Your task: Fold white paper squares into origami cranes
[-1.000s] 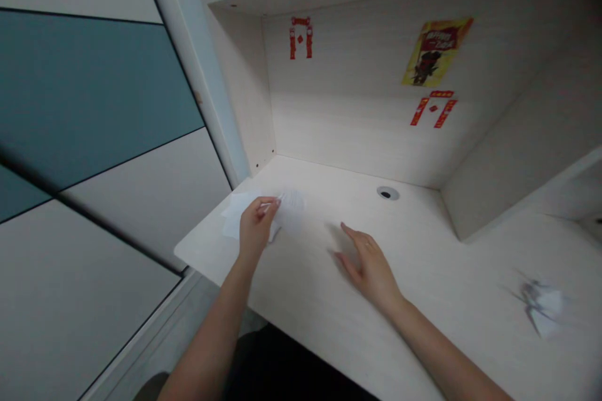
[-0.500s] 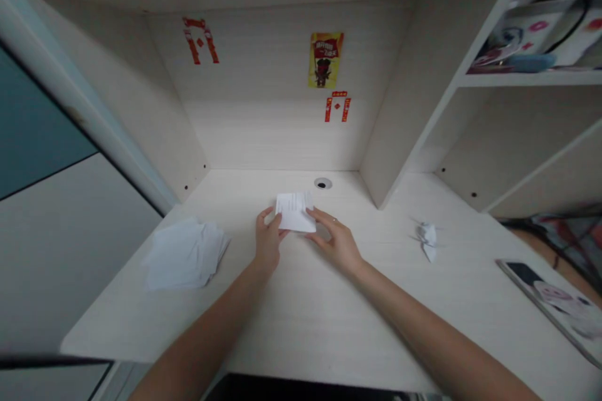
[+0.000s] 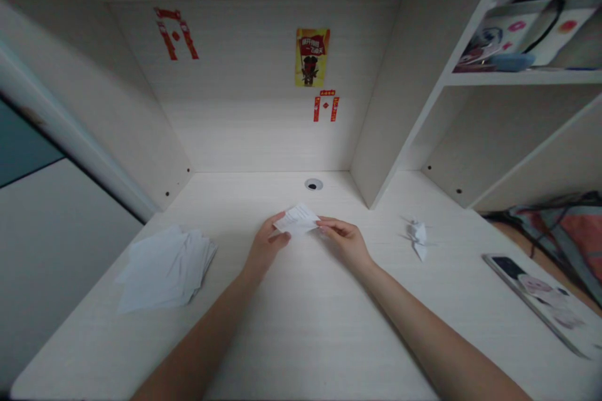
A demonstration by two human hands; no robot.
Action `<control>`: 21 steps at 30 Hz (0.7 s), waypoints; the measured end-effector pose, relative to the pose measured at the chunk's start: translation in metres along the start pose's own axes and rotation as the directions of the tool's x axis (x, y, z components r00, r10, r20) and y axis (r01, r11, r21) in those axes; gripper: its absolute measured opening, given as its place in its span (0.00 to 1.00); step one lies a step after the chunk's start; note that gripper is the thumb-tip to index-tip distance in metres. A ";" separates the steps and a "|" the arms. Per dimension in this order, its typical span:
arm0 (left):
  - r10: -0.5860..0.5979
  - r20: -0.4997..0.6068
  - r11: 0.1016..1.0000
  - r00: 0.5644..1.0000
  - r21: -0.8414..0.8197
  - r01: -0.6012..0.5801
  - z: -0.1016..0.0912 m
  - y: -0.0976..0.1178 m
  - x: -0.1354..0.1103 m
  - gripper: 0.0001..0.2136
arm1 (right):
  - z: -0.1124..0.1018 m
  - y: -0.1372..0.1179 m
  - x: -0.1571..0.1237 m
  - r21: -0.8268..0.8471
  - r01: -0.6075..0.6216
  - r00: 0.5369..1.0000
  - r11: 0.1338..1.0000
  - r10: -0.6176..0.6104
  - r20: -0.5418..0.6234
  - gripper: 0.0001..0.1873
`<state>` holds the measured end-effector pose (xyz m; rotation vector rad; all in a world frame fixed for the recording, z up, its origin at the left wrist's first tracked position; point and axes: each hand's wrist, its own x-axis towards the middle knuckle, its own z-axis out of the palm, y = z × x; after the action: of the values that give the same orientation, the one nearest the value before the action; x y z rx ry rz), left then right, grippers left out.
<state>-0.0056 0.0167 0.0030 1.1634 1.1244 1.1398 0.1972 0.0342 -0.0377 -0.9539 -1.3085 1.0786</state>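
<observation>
We see a white desk (image 3: pixel 301 332) from above, with two bare hands meeting over its middle. Since half a second ago, the small sheet of white paper (image 3: pixel 297 219) between them has been turned: its near edge then lay almost level, and now one corner points away toward the back panel (image 3: pixel 254 131). A second ago the left hand (image 3: pixel 268 243) was over the stack of white papers (image 3: pixel 160 272) and the right hand (image 3: pixel 345 241) held nothing. We judge that the work in hand now centres on this single sheet, in both hands, apart from the stack.

Our left thumb lies at the sheet's near left edge, the forefinger at its left corner and a small gap showing between them; we cannot tell whether they press the paper. Our right thumb and forefinger pinch the right corner, the other fingers loosely bent. The sheet bears faint lines of marks, too small for us to read, and we cannot tell whether it touches the desk.

To the right of the hands lies a folded white paper shape (image 3: pixel 417 239) with thin points, and beyond it a phone (image 3: pixel 536 301) in a cartoon-patterned case
</observation>
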 end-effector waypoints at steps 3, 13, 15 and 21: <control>0.051 0.180 0.994 0.982 0.082 -0.067 -0.005 0.002 0.004 0.25 | -0.009 -0.001 0.003 0.039 -0.004 1.000 0.999 0.003 0.018 0.09; 0.245 0.054 0.882 0.968 0.403 -0.245 -0.021 -0.002 0.013 0.10 | -0.020 0.000 0.009 0.106 -0.035 0.992 0.994 0.022 0.121 0.09; 0.270 0.035 0.853 0.962 0.454 -0.256 -0.023 -0.001 0.012 0.09 | -0.020 -0.002 0.008 0.098 -0.046 0.991 0.994 0.033 0.132 0.09; 0.263 -0.035 0.832 0.964 0.514 -0.208 -0.021 0.005 0.009 0.06 | -0.020 0.000 0.007 0.027 -0.119 0.990 0.992 0.117 0.083 0.10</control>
<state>-0.0260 0.0277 0.0066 1.7075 1.4463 1.1316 0.2164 0.0424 -0.0372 -0.9820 -1.3093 1.2370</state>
